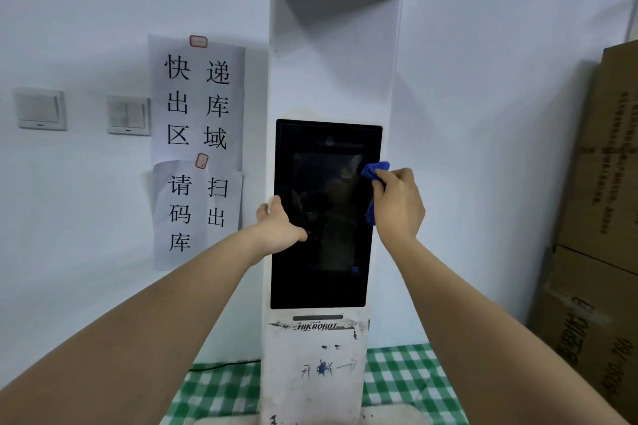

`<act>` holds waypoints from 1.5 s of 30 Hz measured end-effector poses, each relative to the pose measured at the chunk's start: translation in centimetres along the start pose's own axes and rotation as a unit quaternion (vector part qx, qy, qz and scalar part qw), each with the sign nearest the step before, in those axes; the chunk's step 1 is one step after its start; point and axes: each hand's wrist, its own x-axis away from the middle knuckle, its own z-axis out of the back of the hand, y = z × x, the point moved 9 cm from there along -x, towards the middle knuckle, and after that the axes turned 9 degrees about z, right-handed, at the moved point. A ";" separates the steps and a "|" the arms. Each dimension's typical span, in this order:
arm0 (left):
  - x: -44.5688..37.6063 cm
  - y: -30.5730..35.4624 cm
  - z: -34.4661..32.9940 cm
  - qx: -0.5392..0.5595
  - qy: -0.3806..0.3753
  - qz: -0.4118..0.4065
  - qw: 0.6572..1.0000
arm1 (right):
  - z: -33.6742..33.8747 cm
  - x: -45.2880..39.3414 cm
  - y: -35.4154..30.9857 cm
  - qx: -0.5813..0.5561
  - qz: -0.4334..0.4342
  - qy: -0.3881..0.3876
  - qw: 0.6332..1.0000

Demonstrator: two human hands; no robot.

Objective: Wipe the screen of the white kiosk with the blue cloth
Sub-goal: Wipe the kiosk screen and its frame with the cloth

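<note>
Right hand (397,203) clenched on the cloth (374,173) — bunched blue folds poking out above the fingers and trailing down the palm side, pressed to the screen's (324,217) right edge, upper half. Left hand (279,221) gripping the screen's left edge, thumb lying on the glass (dark, smudged). Kiosk (331,62) upright against the wall, paper signs (196,148) left of the screen — boxes (600,183) well to its right.

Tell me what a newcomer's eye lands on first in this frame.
The tall white kiosk at centre, with its dark screen. The right hand presses a blue cloth against the screen's right edge, while the left hand grips its left edge. Paper signs with large black characters hang on the wall to the left.
</note>
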 end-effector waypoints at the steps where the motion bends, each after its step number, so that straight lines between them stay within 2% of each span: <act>1: 0.0 -0.1 -0.1 -0.002 0.000 -0.001 1.000 | -0.4 0.9 0.0 0.005 0.011 -0.010 1.000; 5: 0.1 -0.2 -0.2 -0.004 -0.004 -0.002 1.000 | -1.3 2.5 -0.1 0.027 0.049 -0.037 0.998; 10: 0.1 0.0 0.2 0.004 -0.004 -0.003 1.000 | -0.1 -0.1 -0.2 0.012 0.011 0.004 1.000; 18: 0.0 -0.9 -0.6 -0.004 -0.007 0.002 1.000 | -1.8 3.4 0.0 0.040 0.052 -0.045 0.997; 25: 0.3 -0.2 -0.4 0.002 -0.010 -0.004 1.000 | -0.5 0.8 -0.1 0.030 0.033 -0.017 0.999; 32: 0.5 -0.8 -0.7 -0.010 -0.011 0.001 1.000 | -2.3 5.2 1.8 0.031 0.026 -0.065 0.997; 39: 0.5 -0.4 0.0 -0.009 -0.007 -0.003 1.000 | -0.7 1.5 0.9 0.001 -0.011 -0.008 1.000; 45: 0.2 -1.4 -0.4 -0.009 -0.010 0.009 1.000 | -2.0 4.7 1.7 0.029 0.014 -0.063 0.998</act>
